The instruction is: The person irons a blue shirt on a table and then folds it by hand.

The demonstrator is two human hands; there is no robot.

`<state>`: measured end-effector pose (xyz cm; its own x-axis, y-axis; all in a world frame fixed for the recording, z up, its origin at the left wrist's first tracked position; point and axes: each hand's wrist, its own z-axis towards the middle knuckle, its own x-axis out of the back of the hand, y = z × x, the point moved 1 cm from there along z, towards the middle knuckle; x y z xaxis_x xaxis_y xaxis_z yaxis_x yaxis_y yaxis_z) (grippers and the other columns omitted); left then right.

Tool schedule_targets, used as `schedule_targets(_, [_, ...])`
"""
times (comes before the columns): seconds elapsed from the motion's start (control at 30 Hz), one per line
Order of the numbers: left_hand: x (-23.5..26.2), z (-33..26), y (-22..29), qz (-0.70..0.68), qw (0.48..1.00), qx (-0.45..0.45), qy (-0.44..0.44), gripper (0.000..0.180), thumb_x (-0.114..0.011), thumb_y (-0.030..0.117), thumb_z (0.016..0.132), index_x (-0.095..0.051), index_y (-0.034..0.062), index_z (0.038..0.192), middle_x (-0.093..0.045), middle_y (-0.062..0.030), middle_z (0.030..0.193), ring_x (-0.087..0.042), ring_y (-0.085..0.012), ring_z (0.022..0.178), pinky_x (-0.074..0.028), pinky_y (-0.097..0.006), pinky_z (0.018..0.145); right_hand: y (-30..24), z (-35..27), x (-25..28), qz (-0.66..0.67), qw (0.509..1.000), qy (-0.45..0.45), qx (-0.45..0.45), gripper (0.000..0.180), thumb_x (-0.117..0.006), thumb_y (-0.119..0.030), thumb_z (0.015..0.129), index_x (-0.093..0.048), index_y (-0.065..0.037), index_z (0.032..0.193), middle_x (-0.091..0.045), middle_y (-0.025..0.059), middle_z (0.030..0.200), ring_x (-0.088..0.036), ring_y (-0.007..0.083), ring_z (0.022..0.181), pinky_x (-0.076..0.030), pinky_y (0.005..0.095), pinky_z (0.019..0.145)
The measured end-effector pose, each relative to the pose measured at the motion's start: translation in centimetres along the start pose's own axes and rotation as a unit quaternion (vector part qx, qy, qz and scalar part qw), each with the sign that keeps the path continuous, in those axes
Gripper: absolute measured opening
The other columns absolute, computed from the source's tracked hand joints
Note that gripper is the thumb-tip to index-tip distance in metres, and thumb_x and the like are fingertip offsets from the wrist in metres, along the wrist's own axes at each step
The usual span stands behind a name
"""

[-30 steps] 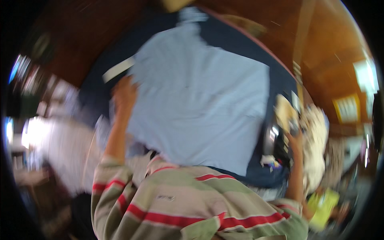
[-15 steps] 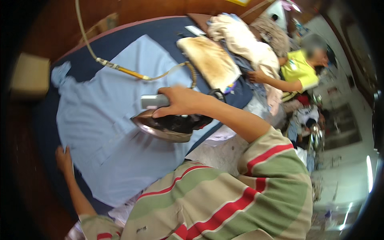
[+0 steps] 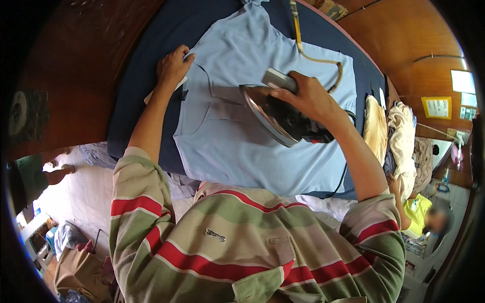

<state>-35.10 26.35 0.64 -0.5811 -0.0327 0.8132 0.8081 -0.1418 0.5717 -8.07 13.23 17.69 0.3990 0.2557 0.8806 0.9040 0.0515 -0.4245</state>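
Note:
A light blue garment [image 3: 257, 166] lies spread on a dark blue padded table [image 3: 146, 106], with a neckline-like opening toward the left. My right hand [image 3: 310, 96] is closed around the grey handle of an iron [image 3: 280, 116]. The iron is tilted over the middle of the garment, its metal sole edge showing and a shadow beneath it. A hose [image 3: 323, 61] and a coiled section run from the iron toward the far edge. At the garment's left edge, my left hand [image 3: 173, 65] has its fingers curled on the cloth. A white strip [image 3: 180, 82] shows beside that wrist.
At the right lie a scorched beige pad [image 3: 375, 126] and piled cream cloth [image 3: 401, 136]. Beyond them a person in a yellow top [image 3: 415, 214] handles the cloth. Wooden panels [image 3: 65, 65] stand at the left; brown cloth [image 3: 78, 275] lies at the lower left.
The view has turned toward the left, so the garment and table appear rotated. The iron stays in my right hand. My left hand remains at the garment's edge, its fingers now curled on the cloth.

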Motion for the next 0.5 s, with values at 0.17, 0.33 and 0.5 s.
schedule_targets(0.17, [-0.6,0.3,-0.2,-0.003,0.995,-0.068,0.076,0.028,-0.063,0.033,0.080,-0.061,0.0099,0.096,-0.066,-0.0099,0.084,-0.064,-0.0293,0.076,-0.049,-0.039,0.067,-2.8,5.3,-2.0,-0.030,0.996,-0.047,0.069,0.063,-0.058,-0.057,0.078,-0.061,0.005,0.091,-0.063,0.0235,0.076,-0.063,0.0383,0.074,-0.049,0.0431,0.068])
schedule_targets(0.33, [-0.8,0.5,-0.5,-0.015,0.995,-0.065,0.076,0.025,-0.063,0.030,0.080,-0.060,0.0093,0.094,-0.066,-0.0099,0.082,-0.064,-0.0295,0.075,-0.048,-0.039,0.066,-4.1,7.5,-3.7,-0.062,0.993,-0.078,0.066,0.054,-0.059,-0.048,0.080,-0.061,0.003,0.096,-0.065,0.0217,0.079,-0.065,0.0363,0.076,-0.051,0.0415,0.071])
schedule_targets(0.5, [-0.9,0.5,-0.1,-0.031,0.995,-0.063,0.066,0.018,-0.063,0.022,0.079,-0.060,0.0071,0.089,-0.066,-0.0101,0.082,-0.063,-0.0288,0.077,-0.048,-0.039,0.069,-3.4,8.0,-2.9,-0.098,0.992,-0.076,0.039,0.048,-0.060,-0.042,0.081,-0.059,0.001,0.101,-0.065,0.0218,0.078,-0.065,0.0363,0.075,-0.051,0.0415,0.069])
